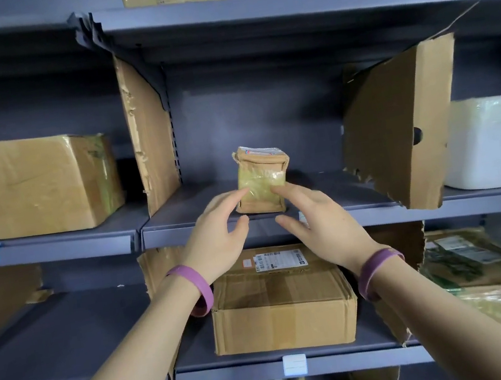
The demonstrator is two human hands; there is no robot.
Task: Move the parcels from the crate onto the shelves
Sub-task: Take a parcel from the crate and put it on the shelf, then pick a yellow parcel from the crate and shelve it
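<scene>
One small parcel [262,181] stands upright on the middle shelf [343,208], close to the front lip, mid-bay. It is brown card, taped, with a label on top.

Your left hand [216,232] and right hand [322,221] flank it. The fingers are spread and relaxed, thumbs wide, clamped on nothing. The forefinger tips are at its front face; touching or just short, cannot tell.

Judgement: the placing is all but done. To finish well, push low on the face with flat fingertips so it slides rather than tips, since it looks tall for its base. Square it to the lip and keep the label readable.

The shelf is dark, smooth metal and should let card slide. A torn cardboard divider [149,133] walls the bay on the left; a leaning divider [402,125] on the right tilts inward, so keep clear of it.

Neighbours: a big carton [31,187] in the left bay, a white box [495,140] in the right bay, and a flat labelled box [282,302] on the shelf below. The crate is not in view
</scene>
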